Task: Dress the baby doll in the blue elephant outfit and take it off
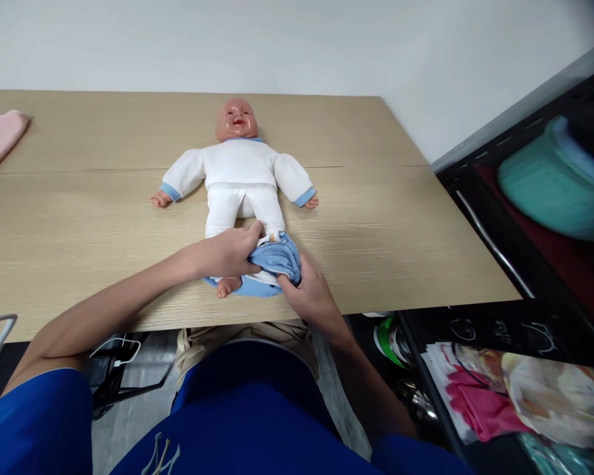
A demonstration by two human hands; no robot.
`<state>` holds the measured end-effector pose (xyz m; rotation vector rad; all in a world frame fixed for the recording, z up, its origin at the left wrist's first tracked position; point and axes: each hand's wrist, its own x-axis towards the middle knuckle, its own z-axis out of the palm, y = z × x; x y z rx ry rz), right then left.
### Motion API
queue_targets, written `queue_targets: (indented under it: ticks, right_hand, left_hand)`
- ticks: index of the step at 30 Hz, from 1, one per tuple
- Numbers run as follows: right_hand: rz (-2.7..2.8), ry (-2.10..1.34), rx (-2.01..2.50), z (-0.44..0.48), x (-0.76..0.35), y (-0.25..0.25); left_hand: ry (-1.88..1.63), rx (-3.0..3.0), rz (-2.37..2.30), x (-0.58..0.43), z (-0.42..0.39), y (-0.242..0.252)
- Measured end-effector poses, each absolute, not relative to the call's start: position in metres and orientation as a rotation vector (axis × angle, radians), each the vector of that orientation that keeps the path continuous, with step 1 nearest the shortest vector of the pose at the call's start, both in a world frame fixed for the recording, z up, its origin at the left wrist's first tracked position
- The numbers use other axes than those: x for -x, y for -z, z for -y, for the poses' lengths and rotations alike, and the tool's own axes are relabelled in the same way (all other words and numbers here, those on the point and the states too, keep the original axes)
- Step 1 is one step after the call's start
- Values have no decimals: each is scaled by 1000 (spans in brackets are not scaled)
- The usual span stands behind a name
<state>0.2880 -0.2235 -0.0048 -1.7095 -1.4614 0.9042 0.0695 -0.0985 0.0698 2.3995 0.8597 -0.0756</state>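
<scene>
A baby doll [241, 165] in a white top with blue cuffs and white bottoms lies on its back, head away from me and arms spread. Around the end of its leg on my right is a bunched light-blue baby garment [276, 256] with white parts. My left hand [232, 252] is closed on the garment's left side, thumb on top. Gripping its right edge is my right hand [307, 290], thumb toward the front. The doll's bare foot [228, 286] on my left shows below my left wrist, with blue cloth under and beside it. The other foot is hidden.
The wooden table [376, 198] meets a white wall behind. A pink cloth [0, 138] lies at its far left. To the right, a dark shelf holds a teal basin [554, 185]. Below it is a drawer with a pink item [485, 402] and plastic packets.
</scene>
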Motion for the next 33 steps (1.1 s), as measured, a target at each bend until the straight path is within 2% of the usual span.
queue_targets:
  ticks: [11, 18, 27, 33]
  right_hand:
    - [1122, -1097, 1333, 225, -274, 24]
    - [1120, -857, 1489, 231, -269, 16]
    - [1118, -957, 1258, 224, -268, 21]
    - [972, -923, 1285, 226, -259, 22]
  left_hand:
    - [-238, -2136, -635, -60, 86, -50]
    - [-438, -2063, -699, -72, 96, -45]
    - [-461, -2125, -576, -70, 91, -30]
    - [-461, -2151, -555, -70, 93, -28]
